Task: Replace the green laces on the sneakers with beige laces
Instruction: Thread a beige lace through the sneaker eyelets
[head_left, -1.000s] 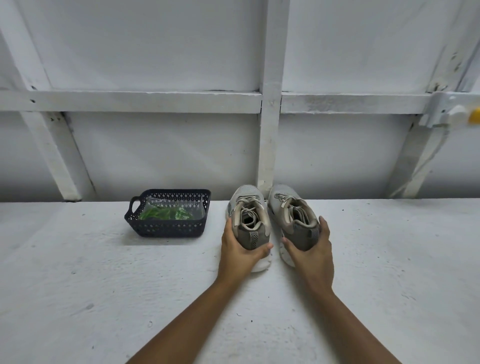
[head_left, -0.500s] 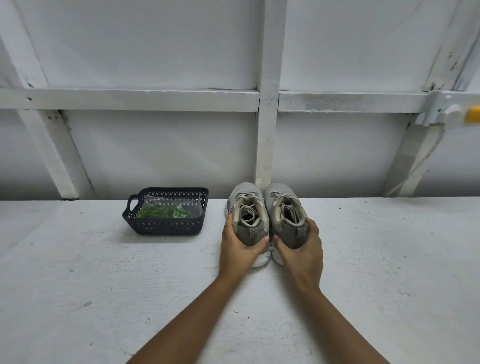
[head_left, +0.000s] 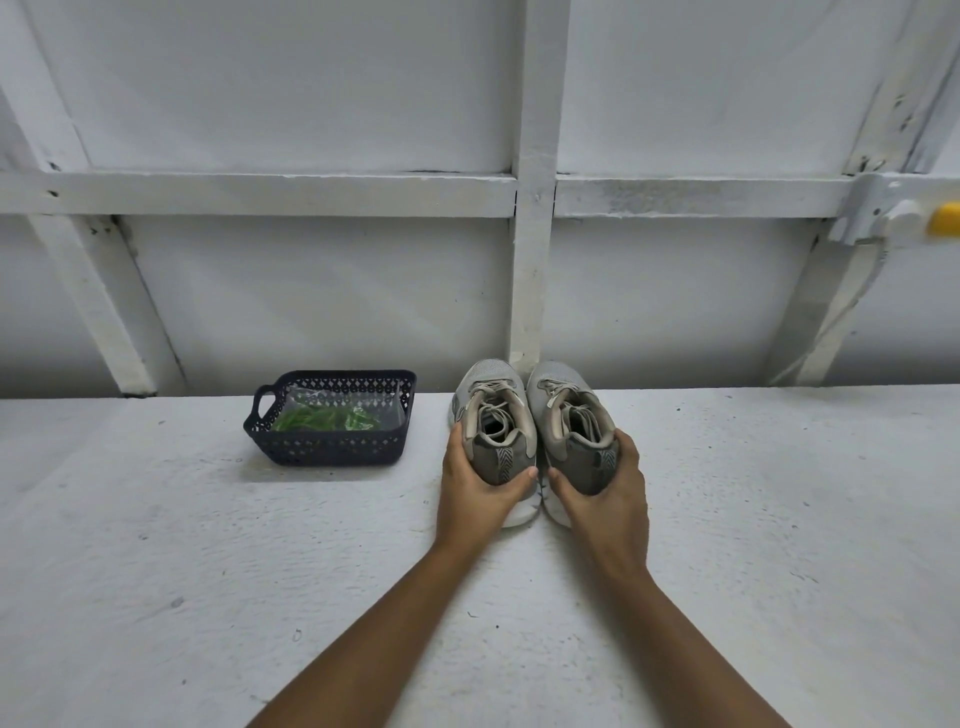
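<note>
Left sneaker (head_left: 493, 415) & right sneaker (head_left: 569, 410) stand side by side, touching, on the bench (head_left: 156, 545), toes pointing away from the hands. Heel backs are hidden: left hand (head_left: 478, 488) grips the left sneaker's heel and right hand (head_left: 605, 493) grips the right one's, thumbs on the inner sides. Uppers are grey w/ white soles, and beige laces (head_left: 491, 402) are threaded loosely. Left of the left hand, a dark basket (head_left: 332, 449) holds a clear bag w/ green laces (head_left: 324, 418); count unclear. Far right, a yellow part (head_left: 945, 221) is cut off.
</note>
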